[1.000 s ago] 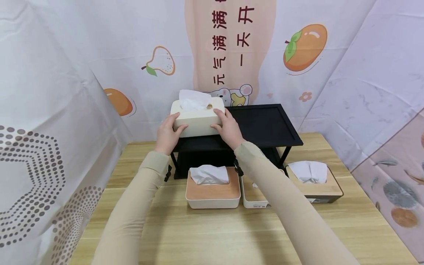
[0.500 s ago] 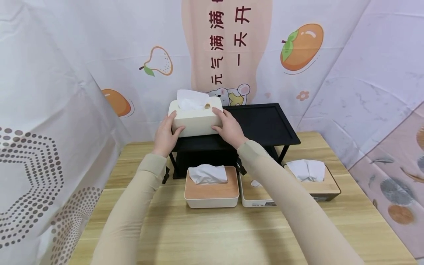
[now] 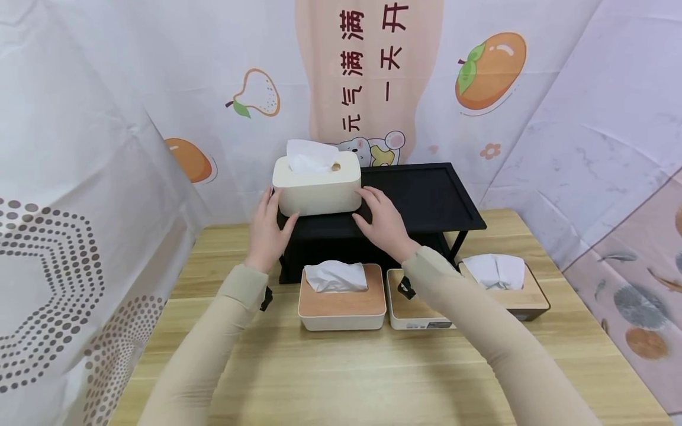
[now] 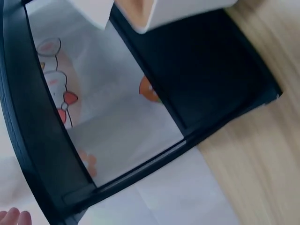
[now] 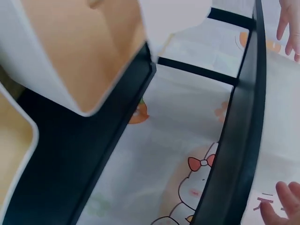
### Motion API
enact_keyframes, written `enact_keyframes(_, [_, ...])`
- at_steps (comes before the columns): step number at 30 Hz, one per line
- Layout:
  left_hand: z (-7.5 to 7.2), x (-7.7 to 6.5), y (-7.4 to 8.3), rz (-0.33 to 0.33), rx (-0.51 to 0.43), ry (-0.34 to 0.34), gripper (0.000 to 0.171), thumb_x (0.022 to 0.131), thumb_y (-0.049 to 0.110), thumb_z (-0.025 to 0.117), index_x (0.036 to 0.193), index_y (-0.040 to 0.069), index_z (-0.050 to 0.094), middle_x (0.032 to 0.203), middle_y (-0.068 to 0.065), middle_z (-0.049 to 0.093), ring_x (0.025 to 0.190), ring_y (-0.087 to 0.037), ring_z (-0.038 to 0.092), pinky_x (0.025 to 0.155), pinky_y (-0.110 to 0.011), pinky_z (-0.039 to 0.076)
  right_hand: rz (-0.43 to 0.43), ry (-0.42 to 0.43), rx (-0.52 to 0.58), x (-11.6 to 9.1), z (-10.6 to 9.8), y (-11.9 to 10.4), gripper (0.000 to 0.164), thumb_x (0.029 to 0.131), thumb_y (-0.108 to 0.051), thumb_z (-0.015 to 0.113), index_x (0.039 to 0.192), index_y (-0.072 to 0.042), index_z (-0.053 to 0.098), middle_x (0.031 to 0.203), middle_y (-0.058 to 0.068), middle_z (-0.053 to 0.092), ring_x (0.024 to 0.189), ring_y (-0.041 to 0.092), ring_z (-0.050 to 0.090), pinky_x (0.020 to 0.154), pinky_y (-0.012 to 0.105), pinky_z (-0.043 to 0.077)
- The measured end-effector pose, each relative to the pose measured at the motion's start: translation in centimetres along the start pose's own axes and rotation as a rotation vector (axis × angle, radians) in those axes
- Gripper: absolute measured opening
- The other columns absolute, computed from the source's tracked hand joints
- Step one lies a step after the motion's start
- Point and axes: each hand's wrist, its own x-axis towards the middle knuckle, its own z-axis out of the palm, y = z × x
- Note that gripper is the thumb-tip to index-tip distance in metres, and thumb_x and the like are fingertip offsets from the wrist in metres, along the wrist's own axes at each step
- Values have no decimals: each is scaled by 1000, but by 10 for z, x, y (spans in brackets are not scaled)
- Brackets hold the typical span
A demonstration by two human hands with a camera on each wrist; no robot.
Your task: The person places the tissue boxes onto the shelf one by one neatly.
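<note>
A cream tissue box (image 3: 319, 195) with a white tissue sticking out of its top stands upright on the left part of a black two-tier rack (image 3: 421, 201). My left hand (image 3: 267, 231) is at the box's front left corner, fingers and thumb spread. At the front right corner is my right hand (image 3: 385, 226), likewise spread. Whether any fingertips still touch the box I cannot tell. In the left wrist view only a few left fingertips (image 4: 16, 218) show, low at the left. The right wrist view has right fingers (image 5: 286, 204) at its lower right.
In front of the rack stand a tissue box with a reddish wooden lid (image 3: 342, 302), a lighter wood-lidded box (image 3: 412, 310) partly behind my right forearm, and a dark-sided wooden-topped box (image 3: 524, 296). A printed curtain (image 3: 202, 112) hangs behind the wooden table (image 3: 341, 378).
Both hands have loosened their grip and drawn back toward me from the cream tissue box, the right hand also moving rightward. The box stays on the rack.
</note>
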Motion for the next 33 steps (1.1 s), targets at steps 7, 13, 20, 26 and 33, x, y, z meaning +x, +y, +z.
enact_keyframes(7, [9,-26,5,38,-52,35,53,92,16,63,136,-4,43,143,-29,37,127,-45,42,101,-55,38,-111,33,3,-29,9,7,41,89,-10,63,128,-2,55,132,18,52,120,32,51,98,45,45])
enact_keyframes(13, [18,-47,9,100,-77,56,47,90,11,64,131,-5,47,137,-29,43,125,-43,44,99,-56,40,-234,39,-41,-52,18,10,36,86,-6,65,121,-2,60,125,17,58,114,31,55,97,46,45])
enact_keyframes(20, [28,-71,12,210,-87,65,43,84,4,69,124,-5,53,131,-30,48,116,-44,51,94,-55,43,-310,35,-39,-71,21,12,32,83,-4,67,116,-2,63,122,16,60,112,31,57,97,45,44])
enact_keyframes(26, [31,-91,10,232,-65,11,44,83,7,69,123,-4,55,131,-29,49,115,-45,53,94,-56,44,-275,-70,-41,-90,19,17,32,84,-7,67,115,-5,63,123,15,59,112,29,57,94,44,47])
enact_keyframes(33, [29,-111,3,187,-39,-58,44,83,9,69,124,-1,55,134,-27,48,118,-43,51,95,-56,43,-243,-94,-33,-113,15,26,32,83,-8,70,114,-2,63,122,16,59,110,31,58,92,46,48])
